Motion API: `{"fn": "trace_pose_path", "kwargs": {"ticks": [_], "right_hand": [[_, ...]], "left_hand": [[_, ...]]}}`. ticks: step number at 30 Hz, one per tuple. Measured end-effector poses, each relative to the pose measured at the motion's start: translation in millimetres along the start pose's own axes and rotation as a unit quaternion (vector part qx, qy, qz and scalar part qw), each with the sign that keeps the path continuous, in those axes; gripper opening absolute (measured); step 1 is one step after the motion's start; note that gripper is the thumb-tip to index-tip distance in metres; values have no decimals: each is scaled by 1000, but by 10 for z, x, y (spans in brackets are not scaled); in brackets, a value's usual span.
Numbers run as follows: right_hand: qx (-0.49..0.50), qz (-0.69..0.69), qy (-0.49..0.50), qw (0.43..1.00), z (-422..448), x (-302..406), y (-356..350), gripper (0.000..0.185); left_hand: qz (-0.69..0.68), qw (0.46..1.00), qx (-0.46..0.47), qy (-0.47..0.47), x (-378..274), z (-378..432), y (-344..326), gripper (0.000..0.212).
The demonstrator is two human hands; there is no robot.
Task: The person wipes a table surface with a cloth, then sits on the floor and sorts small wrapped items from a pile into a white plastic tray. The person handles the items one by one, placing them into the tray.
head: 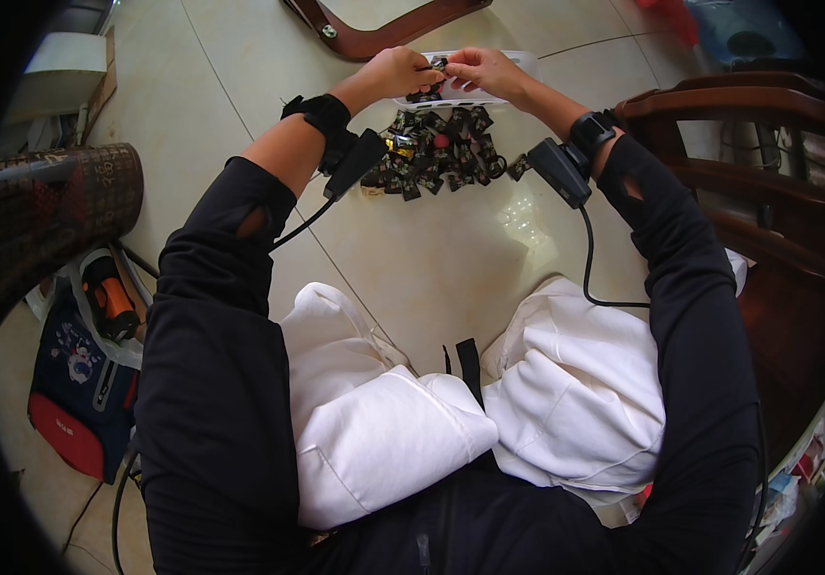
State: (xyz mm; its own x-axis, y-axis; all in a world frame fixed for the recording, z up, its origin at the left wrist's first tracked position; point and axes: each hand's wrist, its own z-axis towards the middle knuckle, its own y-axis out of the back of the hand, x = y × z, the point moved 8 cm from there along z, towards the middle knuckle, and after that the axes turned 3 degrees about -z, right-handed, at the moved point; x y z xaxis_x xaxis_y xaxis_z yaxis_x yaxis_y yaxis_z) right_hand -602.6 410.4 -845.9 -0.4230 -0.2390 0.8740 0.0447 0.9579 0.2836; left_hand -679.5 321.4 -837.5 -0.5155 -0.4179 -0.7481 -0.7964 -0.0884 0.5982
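Note:
My left hand (399,73) and my right hand (490,73) meet above a white plastic basket (520,63). Between their fingertips is a small dark wrapped packet (439,64), pinched from both sides. Several similar packets lie in the basket's left part, partly hidden by my left hand. On the tiled floor, just on my side of the basket, spreads a pile of small black packets (427,162). Among them are a gold wrapper (401,146) and a round red object (441,141). One packet (519,168) lies apart at the pile's right.
A curved wooden furniture leg (383,34) stands beyond the basket. To the right is a dark wooden chair (736,108). A navy and red bag (74,388) lies at left, below a brown patterned cylinder (67,194). Cabled black devices (560,172) are strapped to both wrists.

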Motion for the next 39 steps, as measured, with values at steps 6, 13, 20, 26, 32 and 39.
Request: {"fn": "trace_pose_path", "kwargs": {"ticks": [6,13,20,26,32,39], "right_hand": [[-10,-12,11,1000,21,64,-18,27],[-9,-29,22,999,40,49,-31,23],[-38,-67,79,994,76,139,-36,22],[-71,-128,69,987,15,58,112,24],[-98,-92,47,990,-203,-74,403,25],[-19,-68,61,996,-523,-70,446,20]], "left_hand": [[21,995,-86,-44,104,50,83,33],[32,999,-27,-23,28,39,39,32],[23,998,-57,-30,102,44,109,32],[121,988,-94,-16,209,61,139,32],[234,970,-35,-61,-5,-11,-58,22],[250,958,-81,-114,-146,8,-99,17]]}}
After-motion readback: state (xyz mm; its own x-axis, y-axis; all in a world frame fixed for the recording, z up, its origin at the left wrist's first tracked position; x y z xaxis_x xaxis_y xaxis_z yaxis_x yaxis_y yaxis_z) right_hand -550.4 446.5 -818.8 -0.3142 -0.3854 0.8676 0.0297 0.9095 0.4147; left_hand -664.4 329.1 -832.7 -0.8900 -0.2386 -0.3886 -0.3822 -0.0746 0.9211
